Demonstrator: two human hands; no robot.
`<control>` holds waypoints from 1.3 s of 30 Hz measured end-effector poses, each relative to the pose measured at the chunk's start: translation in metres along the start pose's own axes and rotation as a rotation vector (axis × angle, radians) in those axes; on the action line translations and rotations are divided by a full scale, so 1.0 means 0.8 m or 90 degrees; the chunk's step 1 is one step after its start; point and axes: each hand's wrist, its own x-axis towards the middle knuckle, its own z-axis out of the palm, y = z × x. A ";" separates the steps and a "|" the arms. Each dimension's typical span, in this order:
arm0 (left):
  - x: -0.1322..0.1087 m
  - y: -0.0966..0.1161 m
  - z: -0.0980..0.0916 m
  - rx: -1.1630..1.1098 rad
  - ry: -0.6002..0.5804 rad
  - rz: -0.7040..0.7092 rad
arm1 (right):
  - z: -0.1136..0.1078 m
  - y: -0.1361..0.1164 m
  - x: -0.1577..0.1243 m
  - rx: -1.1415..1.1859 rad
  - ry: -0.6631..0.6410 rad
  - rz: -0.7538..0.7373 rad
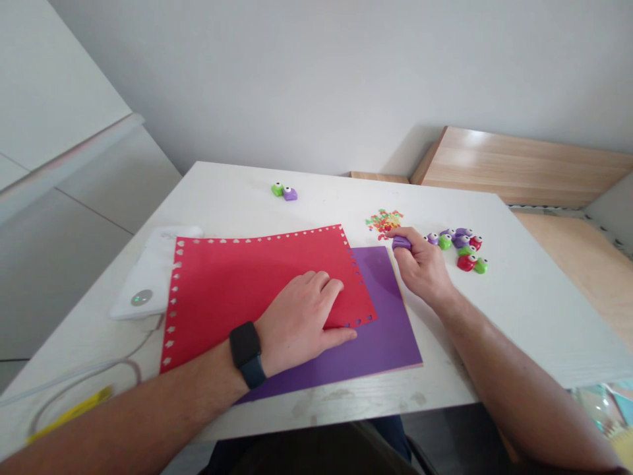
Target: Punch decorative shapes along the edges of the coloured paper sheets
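Observation:
My left hand [305, 310], with a dark watch at the wrist, rests on a sheet of red paper [237, 277]. Its thumb is stretched out over the purple paper [380, 290] underneath, the fingers loosely bent. Small shaped holes run along the red sheet's edges. My right hand [422, 267] grips a purple paper punch [401, 243] just beyond the purple sheet's upper right corner. Beside that punch lies a pile of small coloured paper cut-outs [386, 221]. Part of the punch is hidden by my fingers.
Several purple, green and red punches [463, 241] sit together on the right. Two more, one green [277, 189] and one purple [290, 194], stand near the table's back edge. A white device [143, 284] with a cable lies left, and a yellow object [74, 412] at lower left.

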 end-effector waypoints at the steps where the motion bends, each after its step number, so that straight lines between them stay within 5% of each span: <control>1: 0.000 0.000 0.000 0.000 0.001 0.000 | 0.000 0.000 0.000 -0.005 0.001 0.000; 39: -0.001 0.000 0.000 0.012 -0.002 0.006 | 0.009 0.004 -0.002 0.049 -0.019 -0.022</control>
